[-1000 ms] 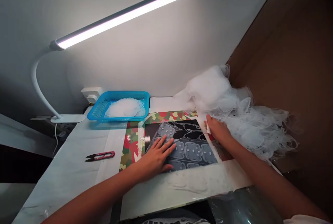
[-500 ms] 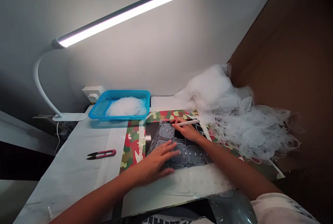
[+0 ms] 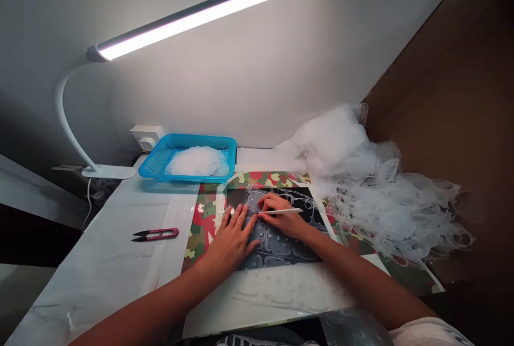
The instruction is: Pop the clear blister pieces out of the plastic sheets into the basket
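A sheer white fabric sheet (image 3: 277, 247) with rounded embroidered outlines and small white spots lies over a black panel on the board. My left hand (image 3: 232, 239) rests flat on the sheet's left part, fingers spread. Just right of it, my right hand (image 3: 283, 218) pinches a slim white pen-like tool (image 3: 287, 211), its back end pointing right. The tool's tip is hidden by my fingers, close to my left fingertips. Loose cut outlines lie above my right hand on the black panel (image 3: 302, 193). The sheet's near part hangs over the pale front of the board.
A blue basket (image 3: 146, 169) holding white fabric pieces stands at the back. Thread snips (image 3: 156, 234) lie on the left of the white table cover (image 3: 108, 260). A heap of sheer white scraps (image 3: 385, 201) fills the right side. A lamp (image 3: 217, 11) arches overhead; camouflage-patterned sheeting (image 3: 195, 233) borders the panel.
My right hand has come from the scrap heap's edge leftward onto the sheet, with the white tool. My left hand lifted slightly, shifted left, and lies flat again. The view has tilted slightly.
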`<state>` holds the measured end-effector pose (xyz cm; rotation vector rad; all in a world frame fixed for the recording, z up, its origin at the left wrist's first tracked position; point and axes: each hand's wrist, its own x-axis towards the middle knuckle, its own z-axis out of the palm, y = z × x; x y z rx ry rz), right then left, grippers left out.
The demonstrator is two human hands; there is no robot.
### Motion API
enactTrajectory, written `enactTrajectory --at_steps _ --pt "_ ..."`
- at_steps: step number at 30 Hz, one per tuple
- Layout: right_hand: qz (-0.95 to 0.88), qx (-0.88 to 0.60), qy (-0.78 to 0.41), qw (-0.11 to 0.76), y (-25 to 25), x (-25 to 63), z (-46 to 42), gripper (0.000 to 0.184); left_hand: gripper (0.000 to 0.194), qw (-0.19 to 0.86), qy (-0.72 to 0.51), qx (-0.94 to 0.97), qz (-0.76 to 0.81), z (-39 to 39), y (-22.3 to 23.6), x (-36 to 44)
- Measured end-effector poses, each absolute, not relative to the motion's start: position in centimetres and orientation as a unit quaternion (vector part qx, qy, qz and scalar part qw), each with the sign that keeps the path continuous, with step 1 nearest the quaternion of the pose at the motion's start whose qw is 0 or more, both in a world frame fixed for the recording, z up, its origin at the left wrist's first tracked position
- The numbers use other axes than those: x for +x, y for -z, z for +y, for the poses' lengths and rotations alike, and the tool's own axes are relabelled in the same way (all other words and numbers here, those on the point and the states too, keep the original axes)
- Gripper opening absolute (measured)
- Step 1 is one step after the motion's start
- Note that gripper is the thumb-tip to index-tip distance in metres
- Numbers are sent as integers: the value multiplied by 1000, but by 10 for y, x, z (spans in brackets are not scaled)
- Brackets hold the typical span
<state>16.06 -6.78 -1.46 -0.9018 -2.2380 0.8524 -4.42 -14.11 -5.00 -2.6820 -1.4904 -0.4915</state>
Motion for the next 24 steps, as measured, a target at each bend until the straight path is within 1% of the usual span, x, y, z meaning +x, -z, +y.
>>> enactTrajectory --at_steps 2,5,8,13,16,18,19,21,24 --pt "-841 -338 -312 284 16 158 -66 20 58 27 158 -860 -485 -144 49 -42" --pt "-845 -335 -306 284 17 155 -65 20 53 32 153 -875 -458 -144 45 -41" --pt "-847 -334 -303 280 16 155 -65 19 49 27 155 -891 -426 -142 44 -41" --pt "-861 -322 -299 256 19 162 -68 20 46 14 154 -890 -428 -139 43 -42" --pt "-881 -317 -244 252 25 159 -70 18 45 14 154 -893 -424 -139 42 -43" --pt "-897 -309 -196 246 27 155 -67 20 44 15 153 -893 -424 -139 42 -43" --pt "-900 -310 -179 250 27 155 -63 22 43 16 150 -892 -426 -139 42 -43" --pt "-881 -341 -163 285 23 161 -50 24 43 20 142 -891 -432 -140 43 -43" --pt "-785 -469 -155 373 11 186 -24 20 43 19 133 -889 -438 -142 45 -44"
